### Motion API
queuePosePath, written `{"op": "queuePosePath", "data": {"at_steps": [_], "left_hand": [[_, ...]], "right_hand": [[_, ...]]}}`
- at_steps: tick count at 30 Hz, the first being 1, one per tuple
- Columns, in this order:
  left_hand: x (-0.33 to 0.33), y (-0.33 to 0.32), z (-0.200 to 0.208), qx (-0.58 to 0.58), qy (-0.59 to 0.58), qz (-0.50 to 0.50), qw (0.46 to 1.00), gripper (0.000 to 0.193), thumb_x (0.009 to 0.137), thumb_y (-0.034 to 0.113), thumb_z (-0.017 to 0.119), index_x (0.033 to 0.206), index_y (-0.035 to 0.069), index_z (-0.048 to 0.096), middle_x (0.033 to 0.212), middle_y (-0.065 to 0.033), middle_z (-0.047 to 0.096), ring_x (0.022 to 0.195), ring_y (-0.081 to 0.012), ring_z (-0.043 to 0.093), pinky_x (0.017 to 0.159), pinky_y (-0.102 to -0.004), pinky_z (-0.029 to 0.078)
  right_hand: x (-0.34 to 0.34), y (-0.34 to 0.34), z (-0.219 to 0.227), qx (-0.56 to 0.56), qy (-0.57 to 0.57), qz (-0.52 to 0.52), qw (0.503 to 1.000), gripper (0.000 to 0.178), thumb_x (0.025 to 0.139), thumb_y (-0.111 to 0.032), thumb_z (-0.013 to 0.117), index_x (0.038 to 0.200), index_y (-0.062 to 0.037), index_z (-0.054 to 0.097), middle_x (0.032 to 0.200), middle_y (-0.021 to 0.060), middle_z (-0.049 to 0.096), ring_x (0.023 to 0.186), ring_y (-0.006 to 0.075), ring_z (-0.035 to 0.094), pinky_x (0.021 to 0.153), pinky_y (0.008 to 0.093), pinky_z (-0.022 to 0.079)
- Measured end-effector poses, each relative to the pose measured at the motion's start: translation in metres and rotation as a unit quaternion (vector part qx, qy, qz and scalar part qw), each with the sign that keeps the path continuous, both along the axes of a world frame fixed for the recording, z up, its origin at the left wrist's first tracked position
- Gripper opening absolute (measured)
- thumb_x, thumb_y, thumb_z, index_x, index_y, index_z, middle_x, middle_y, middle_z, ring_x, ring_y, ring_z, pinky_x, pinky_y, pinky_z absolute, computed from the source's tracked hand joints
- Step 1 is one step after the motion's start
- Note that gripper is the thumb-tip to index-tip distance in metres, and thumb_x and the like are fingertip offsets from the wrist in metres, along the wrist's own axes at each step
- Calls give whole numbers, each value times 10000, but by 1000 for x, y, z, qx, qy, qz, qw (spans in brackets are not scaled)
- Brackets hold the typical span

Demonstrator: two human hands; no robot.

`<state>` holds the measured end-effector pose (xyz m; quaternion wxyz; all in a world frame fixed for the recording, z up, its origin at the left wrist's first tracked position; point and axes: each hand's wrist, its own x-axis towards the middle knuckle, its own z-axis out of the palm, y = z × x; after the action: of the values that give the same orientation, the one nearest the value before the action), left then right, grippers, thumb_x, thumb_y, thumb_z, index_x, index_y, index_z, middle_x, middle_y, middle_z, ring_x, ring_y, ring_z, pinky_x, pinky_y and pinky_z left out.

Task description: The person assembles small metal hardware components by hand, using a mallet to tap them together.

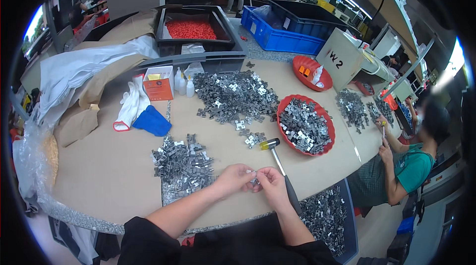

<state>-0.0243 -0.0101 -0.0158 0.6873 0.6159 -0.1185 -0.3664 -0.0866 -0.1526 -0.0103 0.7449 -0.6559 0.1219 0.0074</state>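
My left hand (234, 179) and my right hand (272, 185) meet over the near part of the table, both pinching one small metal part (255, 181). Fingers cover most of it. Just beyond my right hand lies a mallet (269, 144) with a yellow and black head, its dark grip running down beside my wrist. Left of my left hand is a heap of stamped metal clips (182, 163). A bigger heap of similar parts (235, 95) spreads farther back, with a few loose ones (253, 139) close to the mallet. A red bowl (283, 110) full of metal parts stands to the right.
White gloves (130, 104), a blue cloth (152, 121), an orange-white box (159, 84) and small bottles (190, 88) sit at back left. Behind are a black tray (228, 32) of red pieces and blue crates (277, 38). A parts bin (349, 215) stands below; a co-worker (416, 166) sits right.
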Motion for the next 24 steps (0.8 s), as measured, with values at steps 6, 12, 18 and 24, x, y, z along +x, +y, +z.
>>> {"op": "queuePosePath", "data": {"at_steps": [6,12,18,24], "left_hand": [[12,-7,-11,-19,14,-4,1000,218,862,170,544,958,-27,540,754,-55,576,617,-88,538,533,-215,439],[11,-3,1,-110,98,15,989,219,897,179,477,966,-14,555,795,-59,590,661,-95,544,590,-220,451],[13,-2,1,-56,92,6,994,216,905,166,462,982,-16,548,814,-54,573,686,-91,539,587,-215,455],[6,0,3,-59,67,-6,996,192,862,124,535,994,-15,544,802,-36,567,671,-75,527,572,-203,446]], "right_hand": [[13,-12,2,-10,32,-3,999,145,847,-124,543,885,16,544,700,43,562,541,77,514,488,201,419],[14,-8,15,-15,55,-27,998,170,831,-141,575,871,24,562,719,45,587,551,69,539,490,184,443],[17,-12,10,12,51,-7,999,146,817,-124,587,846,19,579,675,45,586,520,63,535,457,180,432],[10,-9,9,-14,48,-20,999,139,815,-116,585,842,20,576,662,40,578,509,60,529,441,175,422]]}}
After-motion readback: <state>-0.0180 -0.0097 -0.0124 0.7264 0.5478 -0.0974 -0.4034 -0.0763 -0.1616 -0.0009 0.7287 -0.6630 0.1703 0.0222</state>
